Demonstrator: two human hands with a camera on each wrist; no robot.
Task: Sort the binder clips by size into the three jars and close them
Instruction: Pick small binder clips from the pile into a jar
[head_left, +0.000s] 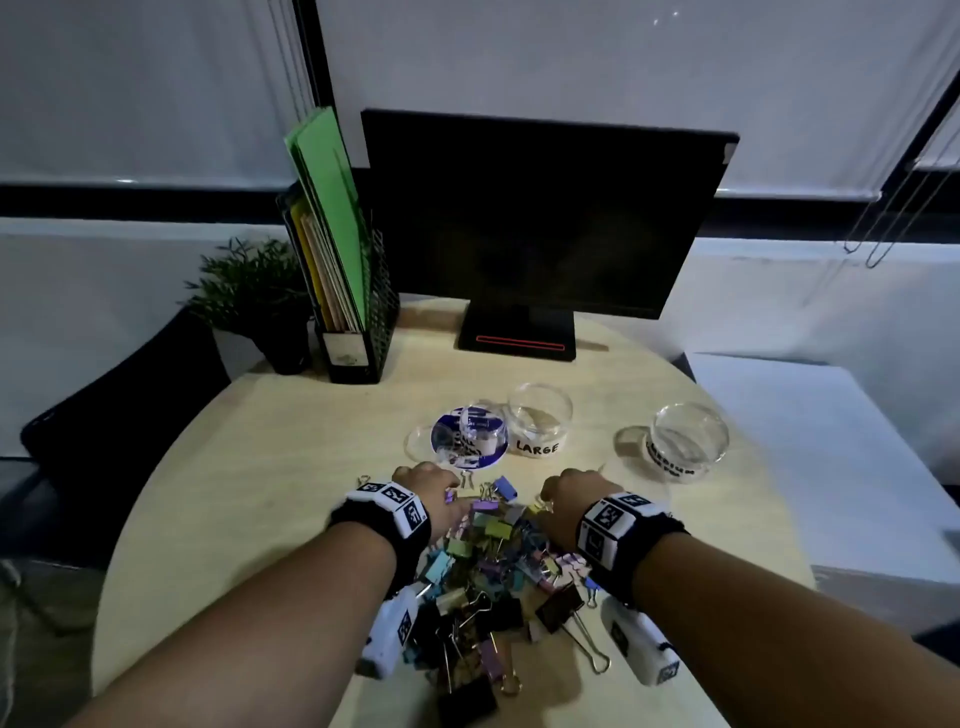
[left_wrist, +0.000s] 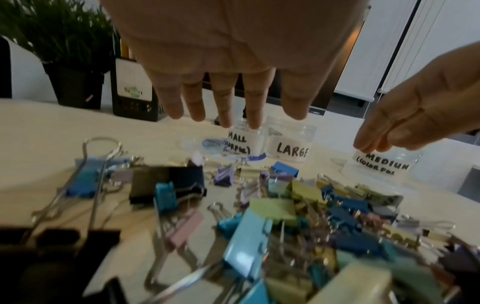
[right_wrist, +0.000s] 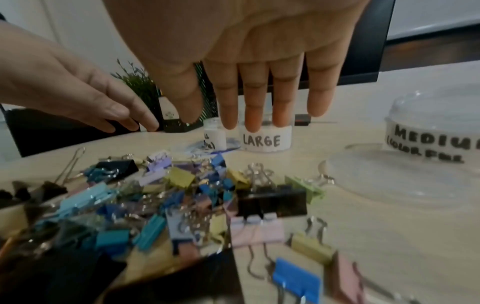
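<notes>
Round light-wood table (head_left: 249, 467). Dark monitor (head_left: 540, 218) at back, off, stand w/ red strip (head_left: 519, 343). Left of it: black mesh file holder (head_left: 363, 322) w/ green + yellow folders (head_left: 327, 208), upright. Small potted plant (head_left: 254, 291) just beside holder, further left. White roller blinds (head_left: 623, 67) behind, pull cords (head_left: 878, 218) hanging at right. White cabinet (head_left: 810, 441) right of table.

Both forearms reach forward side by side, each with a black band and white marker block at the wrist. The left hand (head_left: 423, 486) is held palm down, fingers (left_wrist: 226, 98) straight and slightly spread, holding nothing. The right hand (head_left: 569, 493), just beside it and apart, is likewise palm down with fingers (right_wrist: 254, 98) extended, pointing downward, also holding nothing.
</notes>
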